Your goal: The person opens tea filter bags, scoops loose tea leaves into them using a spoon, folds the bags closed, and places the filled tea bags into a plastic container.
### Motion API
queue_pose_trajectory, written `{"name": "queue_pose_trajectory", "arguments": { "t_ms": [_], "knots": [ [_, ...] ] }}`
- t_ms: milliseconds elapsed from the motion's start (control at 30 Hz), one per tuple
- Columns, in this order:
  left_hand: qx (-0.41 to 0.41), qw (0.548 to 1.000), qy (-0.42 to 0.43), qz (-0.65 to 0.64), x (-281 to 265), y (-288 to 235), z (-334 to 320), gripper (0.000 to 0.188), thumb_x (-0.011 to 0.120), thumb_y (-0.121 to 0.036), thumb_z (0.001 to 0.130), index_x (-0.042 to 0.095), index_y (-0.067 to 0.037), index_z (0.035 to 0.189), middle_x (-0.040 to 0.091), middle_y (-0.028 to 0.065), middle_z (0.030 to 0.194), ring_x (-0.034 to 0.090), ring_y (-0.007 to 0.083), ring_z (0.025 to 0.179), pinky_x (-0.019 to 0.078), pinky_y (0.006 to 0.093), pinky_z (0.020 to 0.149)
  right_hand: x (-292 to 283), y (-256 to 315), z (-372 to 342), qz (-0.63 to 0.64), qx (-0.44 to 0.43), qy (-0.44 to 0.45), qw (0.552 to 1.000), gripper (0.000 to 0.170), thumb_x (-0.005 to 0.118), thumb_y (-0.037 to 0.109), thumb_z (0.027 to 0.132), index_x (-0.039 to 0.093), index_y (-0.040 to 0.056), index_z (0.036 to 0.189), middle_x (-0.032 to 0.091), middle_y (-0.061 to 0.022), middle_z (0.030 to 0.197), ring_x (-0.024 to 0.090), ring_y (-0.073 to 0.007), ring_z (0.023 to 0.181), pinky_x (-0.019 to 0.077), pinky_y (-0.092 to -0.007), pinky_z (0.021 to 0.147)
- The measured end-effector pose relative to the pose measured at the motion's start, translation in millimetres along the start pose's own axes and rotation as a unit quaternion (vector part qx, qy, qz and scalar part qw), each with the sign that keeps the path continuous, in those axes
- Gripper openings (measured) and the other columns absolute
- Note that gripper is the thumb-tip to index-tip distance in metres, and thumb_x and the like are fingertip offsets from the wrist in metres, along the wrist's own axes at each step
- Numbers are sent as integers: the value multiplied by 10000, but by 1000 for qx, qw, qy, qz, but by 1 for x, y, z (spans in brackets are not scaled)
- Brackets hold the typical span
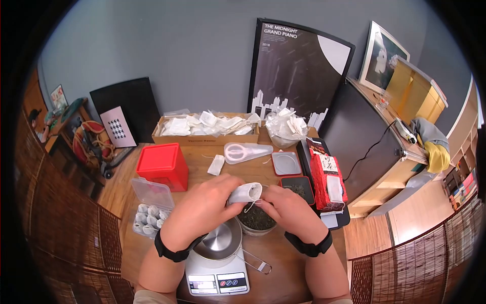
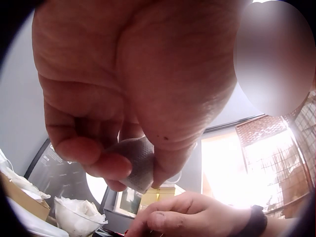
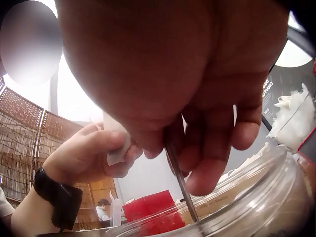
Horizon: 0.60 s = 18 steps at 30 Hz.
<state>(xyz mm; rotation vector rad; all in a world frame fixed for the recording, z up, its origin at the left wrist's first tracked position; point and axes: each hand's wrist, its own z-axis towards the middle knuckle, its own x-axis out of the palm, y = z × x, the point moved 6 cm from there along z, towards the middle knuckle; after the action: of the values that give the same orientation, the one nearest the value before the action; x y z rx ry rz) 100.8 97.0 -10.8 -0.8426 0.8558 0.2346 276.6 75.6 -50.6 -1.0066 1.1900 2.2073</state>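
Note:
Just above the work area my left hand (image 1: 215,197) grips a white tea bag (image 1: 245,194) by its side, its round mouth facing right. My right hand (image 1: 288,205) is over a clear bowl (image 1: 259,233) of dark loose tea leaves (image 1: 257,219). In the right wrist view its fingers pinch a thin metal handle (image 3: 178,177) that slants down to the bowl; its lower end is hidden. Beneath my left forearm a steel pan (image 1: 221,238) sits on a white digital scale (image 1: 218,283).
A red box (image 1: 163,164) and an open plastic case (image 1: 152,195) of filled bags stand left. Behind are a carton (image 1: 207,138) of white bags, a bagged bowl (image 1: 286,129) and a white scoop (image 1: 248,153). To the right lie a red tea packet (image 1: 326,175) and a tin (image 1: 297,188).

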Motion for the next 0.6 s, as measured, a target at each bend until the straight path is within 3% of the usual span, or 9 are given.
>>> {"name": "queue_pose_trajectory", "arguments": {
  "t_ms": [267, 600],
  "knots": [
    [-6, 1000, 6, 1, 1, 1, -1, 306, 738, -152, 855, 657, -24, 1121, 672, 167, 997, 670, 363, 897, 541, 417, 778, -11, 0, -4, 67, 20, 51, 996, 194, 669, 181, 968, 692, -12, 972, 681, -145, 862, 643, -339, 796, 507, -402, 722],
    [-3, 1000, 19, 17, 7, 4, -1, 326, 735, -128, 846, 666, -29, 1148, 650, 153, 1026, 670, 359, 905, 543, 416, 783, -10, -18, -11, 36, 72, 89, 993, 189, 683, 173, 953, 728, 1, 1016, 737, -148, 896, 702, -315, 806, 547, -373, 746]
  ]
}}
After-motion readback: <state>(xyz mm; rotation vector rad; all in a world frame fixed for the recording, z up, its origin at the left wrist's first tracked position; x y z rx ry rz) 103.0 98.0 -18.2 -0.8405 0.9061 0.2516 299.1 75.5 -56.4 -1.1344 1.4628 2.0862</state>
